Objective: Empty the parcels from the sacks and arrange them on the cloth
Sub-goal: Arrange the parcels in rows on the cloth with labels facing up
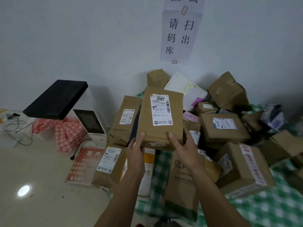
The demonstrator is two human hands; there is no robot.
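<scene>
A brown cardboard parcel (161, 122) with a white label reading 2097 was held up over the heap, gripped at its near edge by both hands. The left hand (136, 145) clamped the near left corner, thumb on the top face and fingers curled underneath out of sight. The right hand (182, 145) clamped the near right corner the same way, thumb on top and fingers wrapped round the side.

Below and to the right of this parcel lay the green-checked cloth (262, 208), spread on the floor (41, 177) against the wall and crowded with other parcels. A tall brown box (124, 118) stood just left of the held parcel, a flat labelled box (224, 128) lay to its right, and a white package (185, 87) sat behind it.

Well to the left of the held parcel were a white machine (91, 123) with a dark screen, red-checked fabric (68, 133) bunched beside it, and a red sign (85, 164) flat on the floor. Above the parcel a paper notice (180, 33) hung on the wall
</scene>
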